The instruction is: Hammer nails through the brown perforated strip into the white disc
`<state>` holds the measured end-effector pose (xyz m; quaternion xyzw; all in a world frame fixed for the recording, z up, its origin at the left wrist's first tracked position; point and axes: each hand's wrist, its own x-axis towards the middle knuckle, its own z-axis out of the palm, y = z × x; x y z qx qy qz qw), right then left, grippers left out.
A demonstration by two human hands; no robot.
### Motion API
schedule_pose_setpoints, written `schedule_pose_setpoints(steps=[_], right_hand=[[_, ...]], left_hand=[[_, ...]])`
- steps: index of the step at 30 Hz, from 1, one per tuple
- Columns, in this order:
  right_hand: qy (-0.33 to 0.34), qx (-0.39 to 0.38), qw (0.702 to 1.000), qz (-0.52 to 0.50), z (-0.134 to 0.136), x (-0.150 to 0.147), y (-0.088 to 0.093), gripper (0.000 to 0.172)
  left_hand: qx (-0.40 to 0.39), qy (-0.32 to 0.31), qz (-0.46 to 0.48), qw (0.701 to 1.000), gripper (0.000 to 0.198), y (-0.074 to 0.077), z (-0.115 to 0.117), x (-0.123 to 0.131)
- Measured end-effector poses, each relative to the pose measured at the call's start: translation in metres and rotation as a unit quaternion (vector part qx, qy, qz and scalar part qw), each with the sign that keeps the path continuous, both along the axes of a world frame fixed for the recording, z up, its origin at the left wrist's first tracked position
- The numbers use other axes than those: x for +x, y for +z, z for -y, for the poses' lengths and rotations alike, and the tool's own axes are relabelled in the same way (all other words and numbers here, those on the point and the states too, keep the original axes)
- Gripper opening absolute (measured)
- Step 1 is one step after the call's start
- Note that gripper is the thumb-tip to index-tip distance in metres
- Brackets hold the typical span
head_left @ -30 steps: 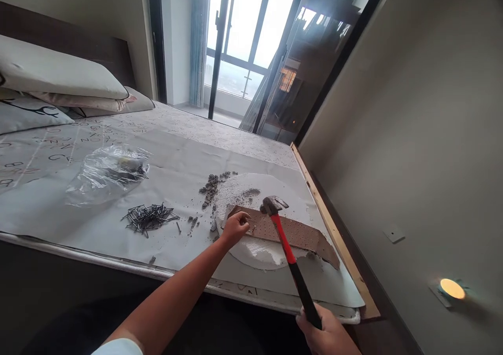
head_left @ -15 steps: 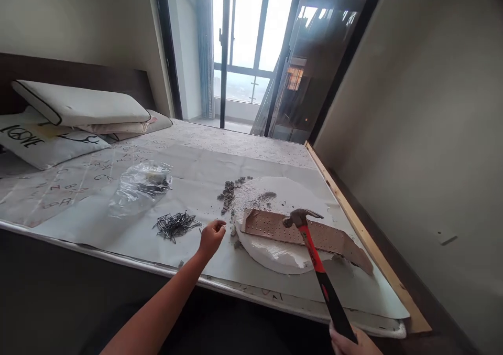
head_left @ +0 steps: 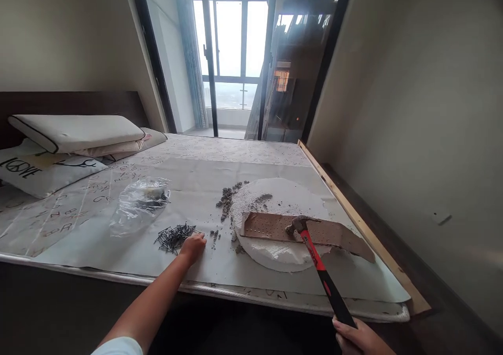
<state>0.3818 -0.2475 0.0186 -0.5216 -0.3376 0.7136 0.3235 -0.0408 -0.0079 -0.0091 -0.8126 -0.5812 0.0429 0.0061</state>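
My left hand (head_left: 193,247) is at the right edge of a pile of nails (head_left: 173,237) on the white sheet; its fingertips are partly hidden and I cannot make out whether they hold a nail. My right hand (head_left: 359,336) is wrapped round the black end of a hammer handle. The hammer (head_left: 317,263) has a red and black handle, and its head is over a brown perforated strip (head_left: 271,226). That strip lies across a round white slab (head_left: 271,258) with a rough, chipped surface.
Grey crumbs (head_left: 225,203) lie left of the slab. A clear plastic bag (head_left: 137,208) with dark contents sits behind the nails. Pillows (head_left: 78,135) are at the back left. A wooden board (head_left: 349,211) runs along the bed's right side.
My left hand has moved left from beside the slab to the nail pile. My right hand still holds the hammer, its head still over the strip. The camera view has shifted and tilted.
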Motion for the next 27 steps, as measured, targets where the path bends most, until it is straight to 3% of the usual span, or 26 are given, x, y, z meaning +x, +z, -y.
schedule_pose_setpoints(steps=[5,9,12,16,19,23,27], right_hand=[[-0.021,-0.018,0.999,-0.045,-0.003,0.002,-0.014,0.054],[-0.016,-0.006,0.998,-0.058,-0.005,0.003,-0.016,0.051],[-0.016,0.000,0.999,-0.047,-0.006,0.004,-0.011,0.046],[-0.019,-0.003,0.999,-0.046,-0.006,0.002,-0.005,0.045],[-0.030,-0.003,0.998,-0.057,-0.006,0.002,-0.009,0.047],[-0.045,0.007,0.998,-0.048,-0.008,0.003,-0.023,0.050],[-0.046,0.010,0.997,-0.057,-0.009,0.006,-0.029,0.051]], left_hand=[[0.028,-0.059,-0.042,0.997,0.026,0.005,-0.009,-0.007],[0.078,-0.035,0.069,0.994,0.024,0.030,-0.014,0.005],[0.115,-0.031,0.252,0.960,0.024,0.055,-0.011,0.040],[0.021,-0.031,0.450,0.892,0.023,0.075,0.003,0.115],[-0.040,-0.027,0.531,0.846,0.029,0.072,0.009,0.169],[-0.003,-0.034,0.509,0.860,0.025,0.058,0.006,0.214],[0.019,-0.032,0.475,0.879,0.020,0.047,0.001,0.226]])
